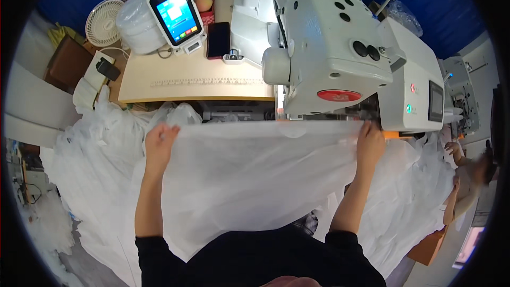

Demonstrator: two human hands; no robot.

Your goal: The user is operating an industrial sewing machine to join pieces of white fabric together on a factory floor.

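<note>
A sheet of thin white fabric (255,172) is stretched between my two hands, its far edge drawn nearly straight. My left hand (160,146) pinches the left corner of that edge, in front of the wooden table. At the other end my right hand (370,141) is closed on the right corner, just below the sewing machine's white head (329,48). The middle of the fabric's edge passes close in front of the machine; whether it touches cannot be made out. The lower part of the sheet hangs down toward my body.
A wooden table (196,91) with a ruler strip carries a lit control screen (176,13) and a phone (218,41). A white fan (104,22) stands behind. White fabric heaps (101,165) lie on both sides. Another person's arm (458,196) shows at far right beside a second machine.
</note>
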